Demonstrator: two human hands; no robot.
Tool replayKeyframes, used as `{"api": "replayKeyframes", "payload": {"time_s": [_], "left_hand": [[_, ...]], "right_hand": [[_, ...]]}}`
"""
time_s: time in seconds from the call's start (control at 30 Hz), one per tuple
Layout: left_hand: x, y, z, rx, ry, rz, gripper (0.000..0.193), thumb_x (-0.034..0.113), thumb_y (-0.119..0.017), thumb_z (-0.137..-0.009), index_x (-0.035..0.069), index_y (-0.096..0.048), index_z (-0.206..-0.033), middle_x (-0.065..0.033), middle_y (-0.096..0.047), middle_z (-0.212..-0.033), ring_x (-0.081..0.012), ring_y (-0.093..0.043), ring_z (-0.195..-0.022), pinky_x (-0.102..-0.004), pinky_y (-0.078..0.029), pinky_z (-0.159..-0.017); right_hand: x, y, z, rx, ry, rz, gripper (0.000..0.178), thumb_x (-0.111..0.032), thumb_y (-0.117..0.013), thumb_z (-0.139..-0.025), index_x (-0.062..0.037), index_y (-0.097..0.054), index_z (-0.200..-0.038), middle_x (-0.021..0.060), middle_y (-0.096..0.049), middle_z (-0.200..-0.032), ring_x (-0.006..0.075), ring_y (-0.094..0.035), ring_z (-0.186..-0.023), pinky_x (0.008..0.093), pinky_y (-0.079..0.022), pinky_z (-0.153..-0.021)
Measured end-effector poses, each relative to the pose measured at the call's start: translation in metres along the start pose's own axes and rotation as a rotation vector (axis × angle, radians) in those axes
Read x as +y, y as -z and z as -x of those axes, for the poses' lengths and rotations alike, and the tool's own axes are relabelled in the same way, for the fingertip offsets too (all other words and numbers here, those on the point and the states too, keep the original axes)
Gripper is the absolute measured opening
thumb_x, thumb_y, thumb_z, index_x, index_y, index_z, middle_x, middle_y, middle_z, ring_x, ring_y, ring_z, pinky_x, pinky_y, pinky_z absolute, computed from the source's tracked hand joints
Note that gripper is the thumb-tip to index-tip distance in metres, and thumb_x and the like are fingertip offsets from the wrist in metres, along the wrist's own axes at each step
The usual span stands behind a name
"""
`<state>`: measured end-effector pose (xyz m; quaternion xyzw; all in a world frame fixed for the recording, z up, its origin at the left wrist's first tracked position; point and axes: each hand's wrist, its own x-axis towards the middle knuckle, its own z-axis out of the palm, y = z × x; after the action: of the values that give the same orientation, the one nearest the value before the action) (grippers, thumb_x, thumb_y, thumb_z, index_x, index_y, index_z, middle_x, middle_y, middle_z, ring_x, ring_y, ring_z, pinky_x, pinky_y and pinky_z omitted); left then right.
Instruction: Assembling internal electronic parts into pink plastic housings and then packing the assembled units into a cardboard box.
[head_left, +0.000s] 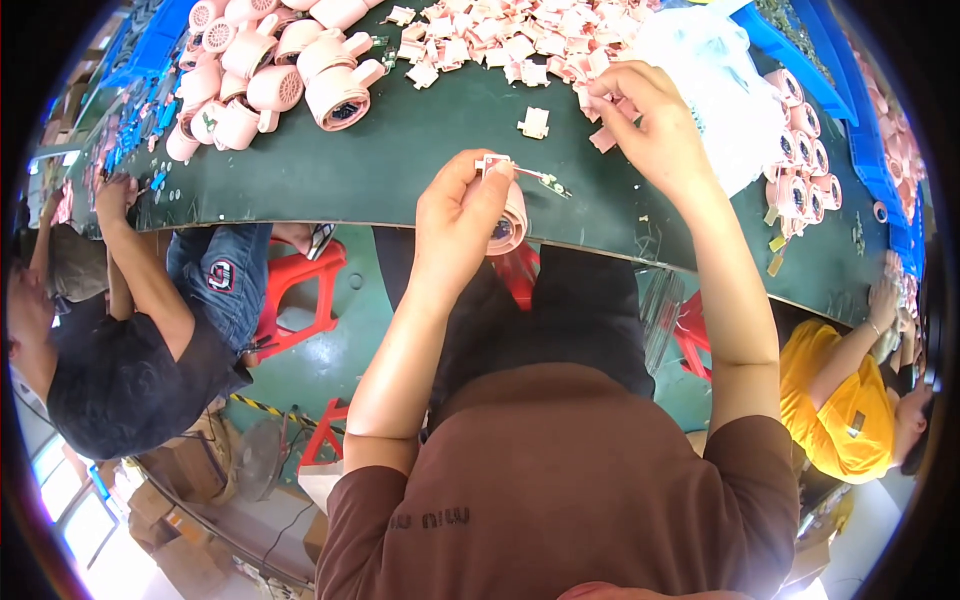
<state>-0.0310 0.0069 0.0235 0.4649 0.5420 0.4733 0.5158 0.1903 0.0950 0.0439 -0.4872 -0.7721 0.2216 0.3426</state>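
My left hand (455,215) is closed around a pink round plastic housing (512,222), its dark round opening facing down toward me. At the thumb tip is a small pale pink part (492,163). A thin lead runs from there to a small green circuit board (552,184) at the housing's right. Over the near edge of a pile of small pink plastic pieces (520,45), my right hand (655,125) has thumb and forefinger pinched together. Pink shows at its fingertips, but whether a piece is between them I cannot tell. One loose pink piece (535,123) lies between my hands.
Pink housings (275,88) are heaped at the left of the green table (330,180), more (800,150) at the right. A white plastic bag (715,85) lies beside my right hand. Blue trays (790,45) line the far right. Co-workers (130,340) sit at both sides.
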Motion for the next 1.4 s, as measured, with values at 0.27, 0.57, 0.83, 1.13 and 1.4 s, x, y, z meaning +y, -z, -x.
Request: {"api": "replayKeyframes", "payload": {"time_s": [0.27, 0.57, 0.83, 1.13, 1.4], "left_hand": [[0.013, -0.008, -0.014, -0.174, 0.182, 0.042, 0.026, 0.02, -0.061, -0.095, -0.003, -0.067, -0.107, -0.001, -0.066, -0.088, -0.0047, -0.057, -0.079, -0.021, -0.046, -0.072], [0.005, -0.01, -0.021, -0.114, 0.16, 0.127, 0.03, 0.02, -0.063, -0.093, -0.003, -0.066, -0.112, -0.0014, -0.066, -0.087, -0.0048, -0.058, -0.078, -0.0216, -0.047, -0.073], [0.009, -0.012, 0.001, -0.136, 0.19, 0.209, 0.027, 0.018, -0.06, -0.096, -0.002, -0.065, -0.114, -0.002, -0.067, -0.089, -0.0056, -0.06, -0.079, -0.0216, -0.048, -0.072], [0.013, -0.007, 0.009, -0.206, 0.339, 0.555, 0.02, 0.019, -0.059, -0.096, 0.0, -0.064, -0.101, -0.0059, -0.069, -0.089, -0.0095, -0.064, -0.075, -0.0222, -0.05, -0.067], [0.014, -0.003, 0.006, -0.306, 0.289, 0.26, 0.018, 0.019, -0.059, -0.097, 0.002, -0.066, -0.099, -0.0007, -0.066, -0.085, -0.005, -0.058, -0.073, -0.02, -0.046, -0.065]], "right_hand": [[0.007, -0.019, 0.002, 0.045, 0.271, 0.491, 0.021, -0.01, -0.071, -0.081, -0.0068, -0.067, -0.101, 0.0084, -0.062, -0.104, 0.0282, -0.059, -0.108, 0.0382, -0.05, -0.088], [-0.014, 0.013, 0.021, -0.163, 0.065, 0.218, 0.026, 0.001, -0.061, -0.083, -0.0059, -0.065, -0.108, 0.0093, -0.063, -0.106, 0.0284, -0.062, -0.101, 0.0378, -0.052, -0.084], [-0.011, 0.002, 0.037, -0.125, -0.096, -0.109, 0.028, 0.005, -0.063, -0.084, -0.0039, -0.064, -0.111, 0.0077, -0.06, -0.113, 0.0192, -0.061, -0.104, 0.0292, -0.053, -0.084], [-0.036, -0.015, 0.066, -0.155, -0.064, -0.543, 0.032, 0.006, -0.065, -0.081, -0.0047, -0.064, -0.111, 0.0036, -0.059, -0.105, 0.0143, -0.057, -0.093, 0.0288, -0.049, -0.085], [-0.035, -0.006, 0.065, -0.285, 0.076, -0.288, 0.039, 0.007, -0.065, -0.079, -0.0066, -0.065, -0.116, 0.0082, -0.064, -0.097, 0.0235, -0.062, -0.094, 0.0346, -0.051, -0.084]]}}
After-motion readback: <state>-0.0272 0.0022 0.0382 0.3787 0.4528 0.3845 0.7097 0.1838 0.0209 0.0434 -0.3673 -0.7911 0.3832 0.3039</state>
